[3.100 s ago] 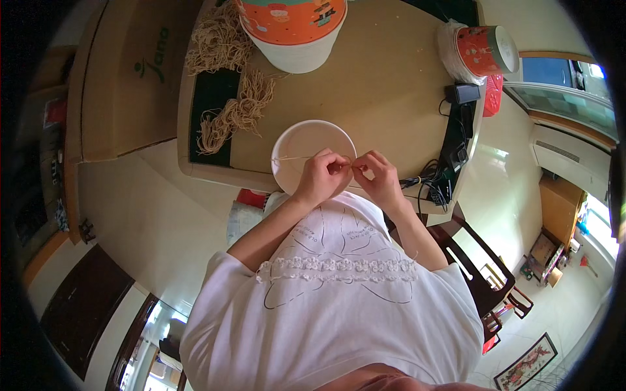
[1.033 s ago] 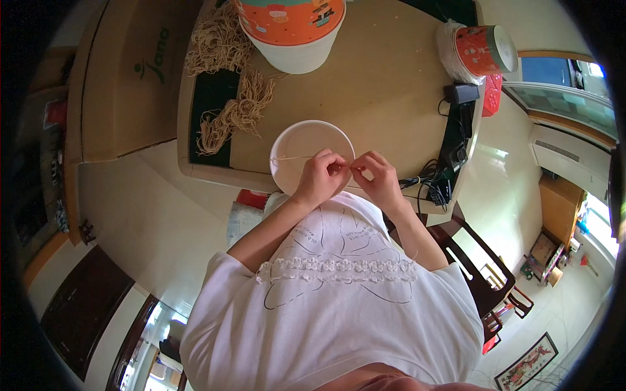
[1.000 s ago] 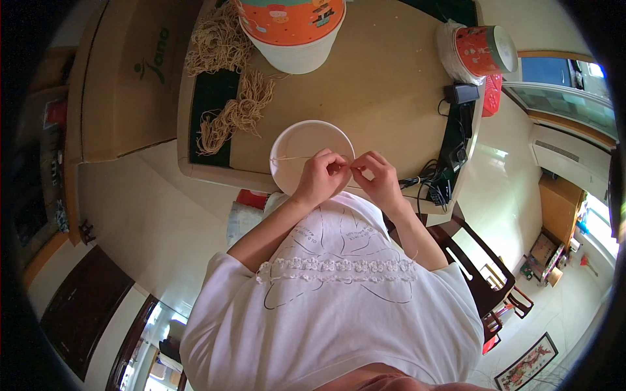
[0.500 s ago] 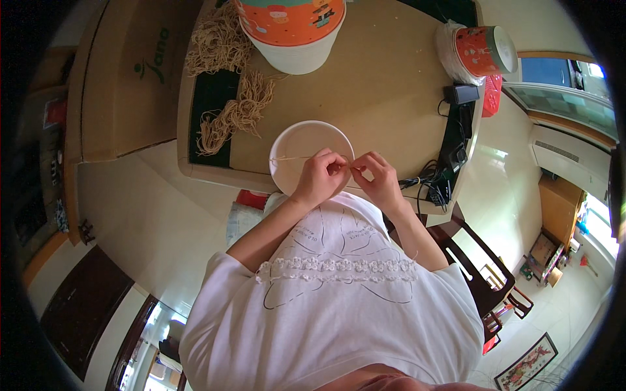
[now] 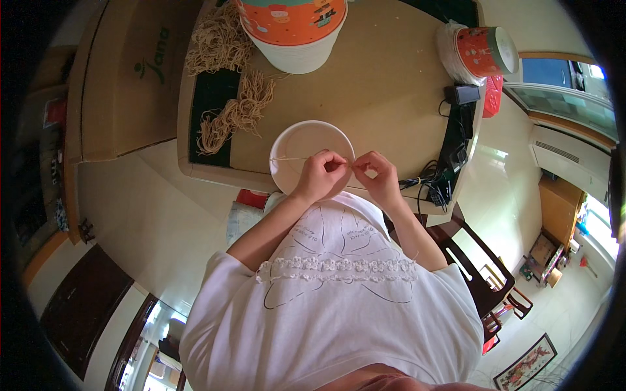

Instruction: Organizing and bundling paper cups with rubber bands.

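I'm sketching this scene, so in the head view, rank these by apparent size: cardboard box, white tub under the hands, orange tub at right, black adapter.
Cardboard box
White tub, partly hidden by the left hand
Orange tub
Black adapter

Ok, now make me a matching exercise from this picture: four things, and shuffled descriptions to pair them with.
Things:
1. open tub
2. thin strand
3. string bundles
4. power adapter

Descriptions:
A. black, on the right side of the table
B. tan, on the table's left side
C. white, partly hidden by the left hand
D. runs from a rim to the left hand

Pairs: 1-C, 2-D, 3-B, 4-A
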{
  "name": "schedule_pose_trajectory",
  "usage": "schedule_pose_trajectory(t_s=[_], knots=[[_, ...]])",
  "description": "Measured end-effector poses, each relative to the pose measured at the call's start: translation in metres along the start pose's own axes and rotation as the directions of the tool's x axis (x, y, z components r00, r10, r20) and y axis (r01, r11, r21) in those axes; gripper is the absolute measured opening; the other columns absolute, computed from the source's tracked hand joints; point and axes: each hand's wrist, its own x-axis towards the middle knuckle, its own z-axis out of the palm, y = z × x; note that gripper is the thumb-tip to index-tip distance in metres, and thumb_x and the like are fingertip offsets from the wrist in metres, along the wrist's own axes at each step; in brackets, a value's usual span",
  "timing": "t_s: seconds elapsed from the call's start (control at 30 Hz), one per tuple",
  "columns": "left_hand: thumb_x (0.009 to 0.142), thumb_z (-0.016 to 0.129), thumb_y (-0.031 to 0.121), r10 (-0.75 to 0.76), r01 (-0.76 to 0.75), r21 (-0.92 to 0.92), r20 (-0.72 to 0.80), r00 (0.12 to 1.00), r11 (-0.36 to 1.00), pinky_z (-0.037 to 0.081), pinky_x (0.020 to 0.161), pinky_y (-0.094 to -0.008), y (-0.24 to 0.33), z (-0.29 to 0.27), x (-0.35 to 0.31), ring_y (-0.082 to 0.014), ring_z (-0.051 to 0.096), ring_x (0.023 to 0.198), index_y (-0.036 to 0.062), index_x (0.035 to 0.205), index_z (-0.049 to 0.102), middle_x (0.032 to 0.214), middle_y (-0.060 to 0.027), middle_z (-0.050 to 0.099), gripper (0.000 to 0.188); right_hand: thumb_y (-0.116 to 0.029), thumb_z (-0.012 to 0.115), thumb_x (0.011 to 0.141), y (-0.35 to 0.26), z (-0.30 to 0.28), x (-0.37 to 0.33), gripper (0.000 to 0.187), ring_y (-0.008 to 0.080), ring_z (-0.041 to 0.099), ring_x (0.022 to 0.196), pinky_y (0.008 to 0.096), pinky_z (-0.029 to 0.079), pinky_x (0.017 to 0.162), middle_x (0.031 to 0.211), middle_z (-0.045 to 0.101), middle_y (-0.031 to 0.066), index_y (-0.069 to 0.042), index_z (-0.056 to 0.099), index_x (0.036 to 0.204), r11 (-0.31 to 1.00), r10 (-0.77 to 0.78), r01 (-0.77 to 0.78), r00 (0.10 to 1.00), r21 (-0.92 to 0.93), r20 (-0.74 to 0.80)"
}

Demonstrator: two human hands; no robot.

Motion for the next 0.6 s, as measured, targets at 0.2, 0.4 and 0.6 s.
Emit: schedule_pose_trajectory(t_s=[0.2, 0.4, 0.6], knots=[[0.074, 0.066, 0.007, 0.013, -0.012, 0.040, -0.020, 1.000, 0.999, 0.046, 0.058, -0.0266, 0.009, -0.001, -0.002, -0.0162, 0.059, 0.063, 0.0029, 0.077, 0.064, 0.075, -0.0074, 0.060, 0.005, 0.002, 0.065, 0.075, -0.012, -0.002, 0.001, 0.013, 0.0197, 0.061, 0.073, 0.0282, 0.050, 0.065, 0.082, 0.060, 0.0103, -0.001, 0.061, 0.087, 0.990, -0.047, 0.047, 0.999, -0.131, 0.009], [0.074, 0.066, 0.007, 0.083, -0.080, 0.093, -0.036, 0.996, 0.992, 0.046, 0.056, -0.0271, 0.019, 0.000, -0.003, -0.0169, 0.058, 0.061, 0.0027, 0.075, 0.062, 0.073, -0.0077, 0.058, 0.006, 0.003, 0.064, 0.075, -0.007, 0.000, 0.001, 0.013, 0.0206, 0.061, 0.072, 0.0290, 0.050, 0.063, 0.080, 0.059, 0.0110, -0.001, 0.061, 0.087, 0.973, -0.139, 0.143, 0.990, -0.179, 0.032], [0.073, 0.066, 0.006, 0.073, -0.070, 0.088, -0.031, 0.997, 0.994, 0.046, 0.057, -0.0269, 0.014, -0.001, -0.002, -0.0176, 0.059, 0.063, 0.0024, 0.076, 0.062, 0.074, -0.0084, 0.059, 0.006, 0.003, 0.064, 0.074, -0.002, 0.003, -0.001, 0.013, 0.0186, 0.061, 0.073, 0.0281, 0.050, 0.065, 0.081, 0.059, 0.0099, -0.001, 0.061, 0.086, 0.994, -0.044, 0.041, 0.999, -0.102, -0.029]])
